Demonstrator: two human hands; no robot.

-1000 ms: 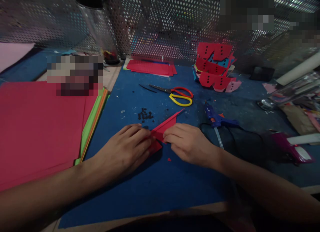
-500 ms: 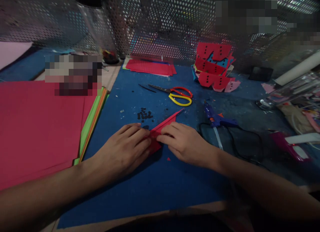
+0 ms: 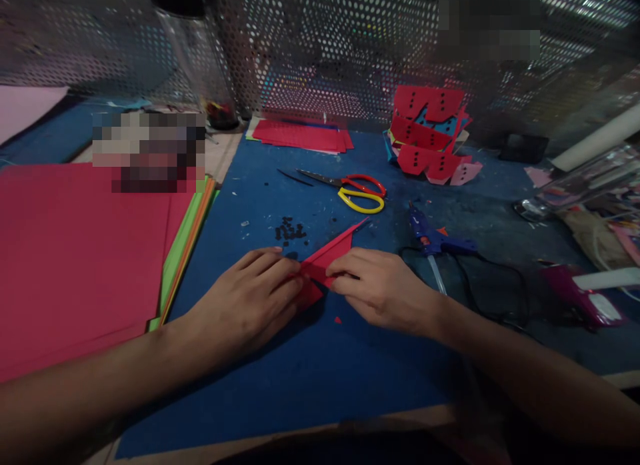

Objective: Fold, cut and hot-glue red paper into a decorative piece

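A folded piece of red paper (image 3: 334,251) lies slanted on the blue table, its narrow tip pointing to the upper right. My left hand (image 3: 255,291) presses on its left end, fingers bent over it and covering part. On the lower right edge, my right hand (image 3: 380,285) pinches the paper between thumb and fingers. Just beyond the hands lies a cluster of small black paper bits (image 3: 290,231). Farther back rest scissors (image 3: 345,185) with one red and one yellow handle. A tiny red scrap (image 3: 338,320) lies below the paper.
Large red sheets (image 3: 75,251) are stacked at left over green and orange ones. A blue glue gun (image 3: 425,231) with its cord lies right of my right hand. Dotted red cut-outs (image 3: 427,138) and red strips (image 3: 300,135) sit by the perforated metal screen (image 3: 325,51).
My right hand has slid slightly to the right and down along the red paper, uncovering more of its middle. My left hand stays in place.
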